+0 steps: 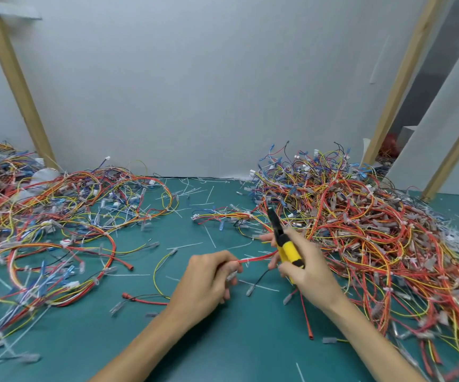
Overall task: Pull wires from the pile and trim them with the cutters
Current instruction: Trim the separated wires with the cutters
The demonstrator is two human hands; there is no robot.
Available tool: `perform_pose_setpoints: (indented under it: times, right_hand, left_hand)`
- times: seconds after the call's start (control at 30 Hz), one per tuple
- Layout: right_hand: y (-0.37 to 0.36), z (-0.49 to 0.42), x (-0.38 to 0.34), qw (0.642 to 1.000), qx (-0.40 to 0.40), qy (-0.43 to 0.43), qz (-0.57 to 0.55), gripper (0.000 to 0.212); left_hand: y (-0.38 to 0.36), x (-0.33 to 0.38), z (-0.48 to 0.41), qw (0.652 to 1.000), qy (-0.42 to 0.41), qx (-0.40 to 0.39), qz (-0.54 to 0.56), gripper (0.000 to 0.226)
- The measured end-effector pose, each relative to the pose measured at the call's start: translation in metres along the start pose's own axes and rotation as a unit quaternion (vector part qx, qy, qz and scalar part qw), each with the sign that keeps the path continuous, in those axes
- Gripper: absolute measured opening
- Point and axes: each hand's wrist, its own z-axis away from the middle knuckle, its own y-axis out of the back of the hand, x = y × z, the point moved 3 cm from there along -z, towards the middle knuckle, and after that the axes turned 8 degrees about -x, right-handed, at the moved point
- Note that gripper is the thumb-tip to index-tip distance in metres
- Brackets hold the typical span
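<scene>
Pinched thin red wire [258, 257] in left hand [209, 274], clasped yellow-handled cutters [289, 250] in right hand [309, 267], beside tangled multicoloured wire pile [360, 216].

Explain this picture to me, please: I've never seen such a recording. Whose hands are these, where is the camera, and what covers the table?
There is no machine here: a person works with bare hands, and the single camera sits on their head, looking forward and down. The left hand pinches a red wire that runs across to the right hand, which grips yellow-handled cutters, black tip pointing up and away. On the green mat lie a wire pile on the left and a taller wire pile on the right, with white scraps scattered between.
</scene>
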Motion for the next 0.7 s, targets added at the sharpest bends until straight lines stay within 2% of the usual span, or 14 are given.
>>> perform_pose_setpoints:
  times: [0.03, 0.1, 0.17, 0.23, 0.37, 0.47, 0.53, 0.63, 0.7]
  right_hand:
    - [-0.005, 0.0, 0.001, 1.0, -0.02, -0.004, 0.0, 0.044]
    - [-0.012, 0.001, 0.003, 0.999, -0.03, -0.008, 0.017, 0.03]
    - [-0.015, 0.001, 0.003, 0.999, -0.007, -0.009, 0.034, 0.015]
    - [-0.015, 0.001, 0.004, 1.0, 0.01, -0.018, 0.002, 0.008]
    - [-0.013, 0.002, 0.008, 0.994, 0.019, -0.059, -0.094, 0.009]
    - [-0.012, 0.003, 0.009, 0.992, 0.008, -0.067, -0.108, 0.008]
    - [-0.013, 0.004, 0.008, 0.992, 0.004, -0.066, -0.108, 0.009]
    - [-0.013, 0.004, 0.006, 0.993, 0.006, -0.057, -0.105, 0.009]
    - [-0.014, 0.004, 0.004, 0.995, 0.012, -0.045, -0.093, 0.009]
  left_hand:
    - [0.002, -0.002, -0.001, 1.0, 0.005, -0.007, 0.009, 0.027]
    - [0.004, -0.005, -0.003, 0.999, 0.012, -0.026, 0.037, 0.027]
    - [0.006, -0.005, -0.004, 0.998, 0.01, -0.043, 0.054, 0.027]
    - [0.007, -0.004, -0.004, 0.997, -0.004, -0.058, 0.046, 0.027]
    - [0.008, 0.002, -0.003, 0.998, -0.045, -0.048, 0.016, 0.029]
    - [0.007, 0.005, -0.001, 0.997, -0.065, -0.023, 0.017, 0.036]
    - [0.006, 0.006, 0.0, 0.997, -0.076, -0.006, -0.009, 0.029]
    - [0.006, 0.004, -0.001, 0.997, -0.062, -0.001, -0.039, 0.016]
    - [0.004, 0.001, -0.003, 0.999, -0.031, -0.037, -0.02, 0.016]
